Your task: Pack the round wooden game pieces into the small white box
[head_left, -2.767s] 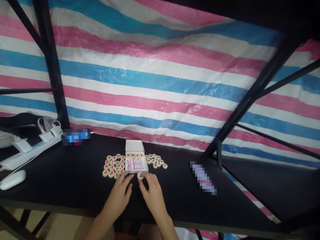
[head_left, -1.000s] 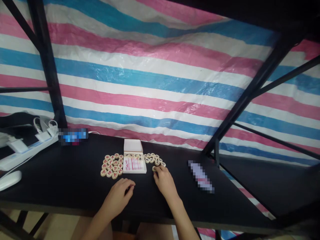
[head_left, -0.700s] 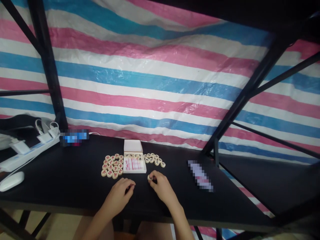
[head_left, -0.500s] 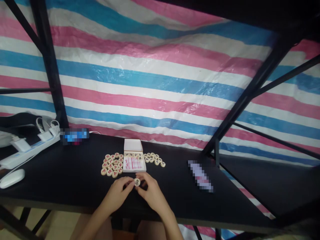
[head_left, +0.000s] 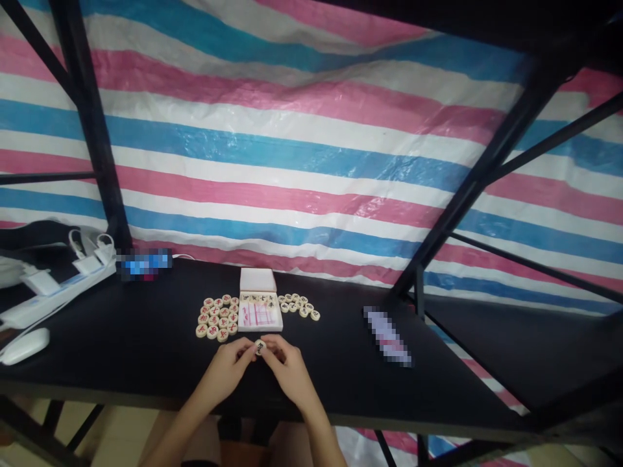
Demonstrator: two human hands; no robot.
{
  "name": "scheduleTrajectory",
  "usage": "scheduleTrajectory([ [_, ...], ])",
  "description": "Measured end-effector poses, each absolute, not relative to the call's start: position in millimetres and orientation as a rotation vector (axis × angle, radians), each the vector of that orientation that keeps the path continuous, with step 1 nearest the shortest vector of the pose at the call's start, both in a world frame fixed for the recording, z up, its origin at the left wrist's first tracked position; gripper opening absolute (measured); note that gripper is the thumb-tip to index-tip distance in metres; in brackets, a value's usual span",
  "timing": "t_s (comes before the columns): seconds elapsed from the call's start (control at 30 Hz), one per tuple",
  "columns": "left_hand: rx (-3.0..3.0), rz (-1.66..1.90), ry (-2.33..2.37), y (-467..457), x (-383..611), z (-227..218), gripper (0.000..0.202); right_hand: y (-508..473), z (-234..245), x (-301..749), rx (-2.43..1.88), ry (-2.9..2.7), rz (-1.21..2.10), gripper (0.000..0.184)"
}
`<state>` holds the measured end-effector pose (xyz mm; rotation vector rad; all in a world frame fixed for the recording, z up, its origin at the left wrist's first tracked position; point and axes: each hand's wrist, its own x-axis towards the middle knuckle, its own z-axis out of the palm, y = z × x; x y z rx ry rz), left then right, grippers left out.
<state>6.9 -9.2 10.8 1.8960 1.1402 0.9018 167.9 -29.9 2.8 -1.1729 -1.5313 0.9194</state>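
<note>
Between the fingertips of both hands is a round Chinese chess piece (head_left: 260,348) with a dark character facing up. My left hand (head_left: 233,363) pinches it from the left, and my right hand (head_left: 282,359) grips it from the right. Just beyond them stands an open white box (head_left: 273,326) with its lid tilted back; a pink-lined sheet and several dark-lettered pieces lie inside. To its left, several red-lettered pieces (head_left: 213,320) sit in close rows. On the box's right are several dark-lettered pieces (head_left: 293,300) in a loose group.
A white power strip (head_left: 63,292) with plugs and a white mouse-shaped object (head_left: 25,346) lie on the left of the black table (head_left: 160,350). Blurred-out items rest at the back left and right (head_left: 388,336). Black metal posts (head_left: 92,130) and a striped sheet (head_left: 292,162) stand behind.
Both hands have shifted slightly left with the chess piece. My right thumb has closed in on it, and the piece's character appears turned.
</note>
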Motion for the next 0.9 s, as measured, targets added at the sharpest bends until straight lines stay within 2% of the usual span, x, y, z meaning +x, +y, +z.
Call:
scheduleTrajectory([
  [0.53,1.925,0.859,1.128,-10.1,5.8,9.2,0.03,-27.2,-3.1,169.6,-1.242,-1.582,0.804,0.022],
  [0.9,1.843,0.882,1.1,-8.2,5.6,7.1,0.029,-29.9,1.6,166.9,-1.191,-1.594,0.845,0.018],
])
